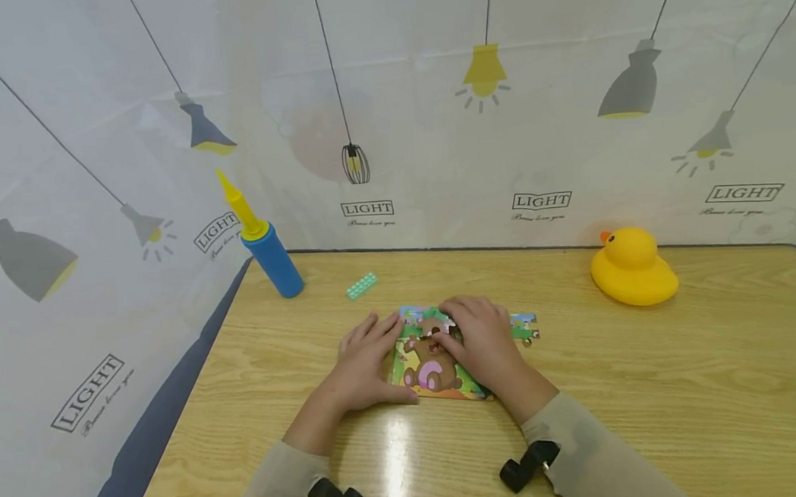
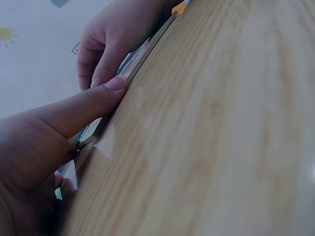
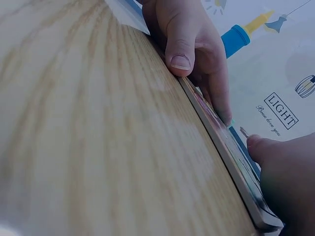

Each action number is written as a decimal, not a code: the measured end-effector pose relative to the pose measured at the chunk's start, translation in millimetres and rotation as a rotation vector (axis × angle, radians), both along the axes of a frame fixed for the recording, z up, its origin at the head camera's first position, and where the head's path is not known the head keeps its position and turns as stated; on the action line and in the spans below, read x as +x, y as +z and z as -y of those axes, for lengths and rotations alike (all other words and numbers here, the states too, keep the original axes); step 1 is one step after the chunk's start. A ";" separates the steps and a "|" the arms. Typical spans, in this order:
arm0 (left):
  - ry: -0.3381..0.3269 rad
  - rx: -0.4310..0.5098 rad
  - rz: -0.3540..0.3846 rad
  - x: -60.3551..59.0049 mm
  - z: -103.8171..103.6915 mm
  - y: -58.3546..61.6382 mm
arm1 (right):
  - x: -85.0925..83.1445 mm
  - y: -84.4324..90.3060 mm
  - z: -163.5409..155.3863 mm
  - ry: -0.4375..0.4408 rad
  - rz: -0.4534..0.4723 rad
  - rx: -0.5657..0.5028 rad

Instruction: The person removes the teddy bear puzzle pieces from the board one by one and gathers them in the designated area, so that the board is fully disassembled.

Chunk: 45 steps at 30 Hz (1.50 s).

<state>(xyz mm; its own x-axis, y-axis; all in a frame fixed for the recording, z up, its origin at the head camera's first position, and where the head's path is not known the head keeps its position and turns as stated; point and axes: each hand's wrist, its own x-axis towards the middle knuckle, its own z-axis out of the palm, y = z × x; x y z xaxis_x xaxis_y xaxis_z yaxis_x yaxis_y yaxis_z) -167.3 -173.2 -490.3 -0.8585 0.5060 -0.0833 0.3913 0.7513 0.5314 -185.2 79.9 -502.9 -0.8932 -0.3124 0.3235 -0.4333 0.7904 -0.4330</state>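
Note:
A jigsaw puzzle [image 1: 433,372] with a brown bear picture lies flat in its thin board on the table. My left hand [image 1: 364,364] rests along its left side, fingers extended, the thumb [image 2: 93,105] straight against the front edge. Over the right part of the puzzle, my right hand [image 1: 486,342] bends its fingers down and pinches a small puzzle piece [image 3: 244,132], mostly hidden by the hand; its edge stands tilted up by the thumb. Some of the bear's face is covered by these fingers. More puzzle pieces [image 1: 526,326] lie just beyond the right hand.
Behind the puzzle is a small mint-green studded strip [image 1: 362,286]. A blue and yellow hand pump [image 1: 276,263] stands upright at the back left. A yellow rubber duck [image 1: 635,272] sits at the back right. A printed curtain [image 1: 418,126] closes off the table's far edge.

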 end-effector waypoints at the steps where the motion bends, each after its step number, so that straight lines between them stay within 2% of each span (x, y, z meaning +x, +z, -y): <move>1: 0.001 -0.002 -0.001 -0.1 0.0 -0.3 | 0.6 0.2 -0.2 0.001 0.002 0.004; 7: -0.006 -0.012 0.005 0.0 -0.3 -0.5 | 4.2 0.4 -2.3 0.002 0.001 0.011; 17: -0.007 -0.014 -0.002 -0.5 -3.4 0.1 | 9.5 -0.4 -6.5 0.004 -0.052 -0.016; 27: -0.007 -0.018 -0.002 -1.2 -2.6 0.2 | 13.5 -3.0 -11.2 0.008 -0.056 -0.025; 31: -0.001 -0.022 -0.007 -1.2 -2.0 1.2 | 18.3 -4.2 -16.3 0.020 -0.070 -0.027; 39: 0.001 -0.027 0.011 0.1 -0.5 1.6 | 28.4 -2.9 -31.3 0.006 -0.020 -0.003; 45: -0.002 -0.017 0.008 -0.1 0.2 0.5 | 33.9 -2.7 -47.8 -0.003 -0.039 -0.018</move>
<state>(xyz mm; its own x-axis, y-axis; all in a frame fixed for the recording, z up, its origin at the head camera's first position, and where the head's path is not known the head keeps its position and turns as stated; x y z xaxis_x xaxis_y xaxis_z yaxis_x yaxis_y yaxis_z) -167.4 -173.5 -489.8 -0.8569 0.5059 -0.0990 0.3882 0.7597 0.5217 -151.3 127.7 -505.6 -0.8807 -0.3035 0.3636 -0.4476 0.7842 -0.4297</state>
